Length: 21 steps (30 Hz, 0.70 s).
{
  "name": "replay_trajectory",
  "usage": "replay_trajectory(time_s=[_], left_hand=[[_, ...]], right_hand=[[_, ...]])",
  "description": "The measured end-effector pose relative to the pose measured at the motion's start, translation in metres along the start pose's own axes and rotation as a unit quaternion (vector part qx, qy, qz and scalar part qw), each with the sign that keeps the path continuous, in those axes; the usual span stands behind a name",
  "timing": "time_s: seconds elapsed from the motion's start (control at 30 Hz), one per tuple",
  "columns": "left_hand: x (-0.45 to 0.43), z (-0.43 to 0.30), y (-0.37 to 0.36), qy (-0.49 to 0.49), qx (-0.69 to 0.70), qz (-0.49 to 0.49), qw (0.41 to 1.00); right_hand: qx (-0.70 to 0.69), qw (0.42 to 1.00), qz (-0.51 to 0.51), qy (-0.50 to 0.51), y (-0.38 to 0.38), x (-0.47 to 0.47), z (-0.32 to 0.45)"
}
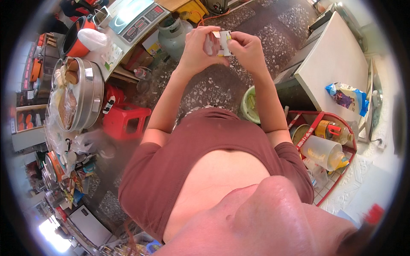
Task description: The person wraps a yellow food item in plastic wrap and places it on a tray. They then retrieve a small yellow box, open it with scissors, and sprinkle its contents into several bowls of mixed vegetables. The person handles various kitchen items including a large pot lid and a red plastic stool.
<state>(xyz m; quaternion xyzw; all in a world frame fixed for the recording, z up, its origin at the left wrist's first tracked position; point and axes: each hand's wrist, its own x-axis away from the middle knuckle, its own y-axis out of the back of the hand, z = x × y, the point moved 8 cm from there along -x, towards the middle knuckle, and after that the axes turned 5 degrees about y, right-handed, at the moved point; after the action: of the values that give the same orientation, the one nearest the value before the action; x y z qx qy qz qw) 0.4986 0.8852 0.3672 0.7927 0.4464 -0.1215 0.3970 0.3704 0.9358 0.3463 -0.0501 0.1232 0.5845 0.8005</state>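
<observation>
Out in front of my chest, above the speckled floor, both hands hold one small cardboard box [226,44] with a white end and a pinkish clear-looking side. My left hand [197,51] wraps around its left side, thumb beneath and fingers over the top. At the right end, my right hand [248,49] pinches the white card edge between thumb and bent fingers. A flap stands up at the top of the box. What the box contains cannot be made out.
A grey gas cylinder [174,36] stands beyond my left hand, beside a counter with an electronic scale [142,22]. Left are a metal steamer [93,92] and a red plastic stool [115,123]. Right are a green bucket [245,105], a white-topped cabinet [333,60] and a red-framed rack [354,140] with bottles.
</observation>
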Motion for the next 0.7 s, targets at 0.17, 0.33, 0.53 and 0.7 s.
replay_trajectory(time_s=[0.17,0.33,0.53,0.7], left_hand=[[0.0,0.013,-0.014,0.025,0.193,-0.021,0.981],[0.006,0.036,-0.039,0.09,0.217,0.0,0.972],[0.002,0.0,-0.045,-0.071,-0.064,-0.066,0.993],[0.019,0.026,-0.069,0.059,0.082,-0.073,0.992]], right_hand=[[-0.447,0.885,0.054,-0.122,-0.026,0.006,-0.035],[-0.418,0.893,0.052,-0.159,-0.027,0.019,-0.09],[-0.269,0.959,-0.045,-0.079,0.009,0.028,-0.078],[-0.296,0.951,-0.062,-0.07,0.013,0.041,-0.087]])
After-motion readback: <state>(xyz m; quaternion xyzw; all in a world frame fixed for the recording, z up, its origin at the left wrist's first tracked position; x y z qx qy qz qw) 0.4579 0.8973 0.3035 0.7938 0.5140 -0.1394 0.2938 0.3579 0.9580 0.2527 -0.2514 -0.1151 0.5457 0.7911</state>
